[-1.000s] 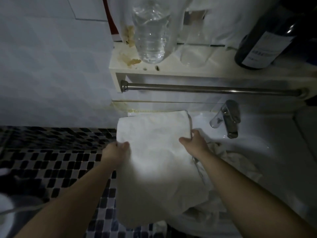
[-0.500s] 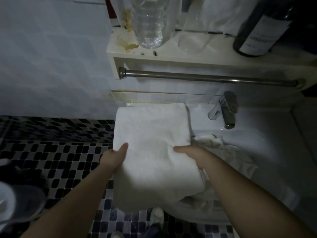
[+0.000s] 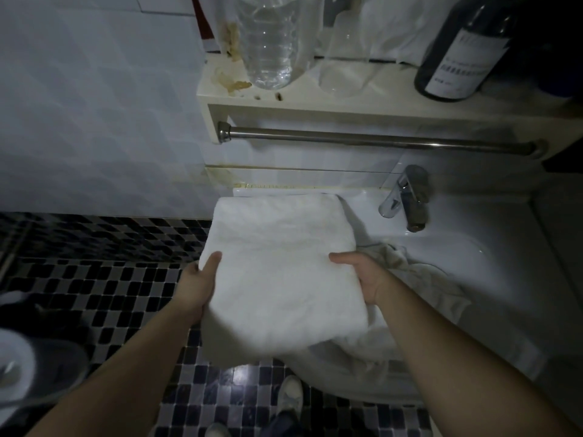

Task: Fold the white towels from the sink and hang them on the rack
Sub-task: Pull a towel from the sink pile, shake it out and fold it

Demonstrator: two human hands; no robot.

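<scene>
Above the left front edge of the sink [image 3: 504, 263], a folded white towel [image 3: 277, 272], held out flat between both hands. On its left side, the left hand [image 3: 195, 288], thumb lying on top, other fingers tucked under and out of sight. On its right side, the right hand [image 3: 366, 279], same way: thumb on top, fingers hidden below. Both gripping the towel, no letting go. Long way of the towel running from the body toward the wall, short way from hand to hand. Far edge pointing at the rack [image 3: 378, 141], a metal bar under the shelf [image 3: 315, 105], higher up and further back, running left to right. So towel and bar crossed, a good match for draping. Bar well apart from the towel, not touching yet. Both hands about equally near to the bar. Next, most likely: up and forward with both hands, far edge over the bar, then a gentle drop down the back. Down in the sink, just right of the right hand, a second towel [image 3: 435, 285], crumpled, not folded yet. Behind that, the tap [image 3: 407, 197]. Up on the shelf, a clear bottle [image 3: 271, 42] and a dark bottle [image 3: 457, 58].
</scene>
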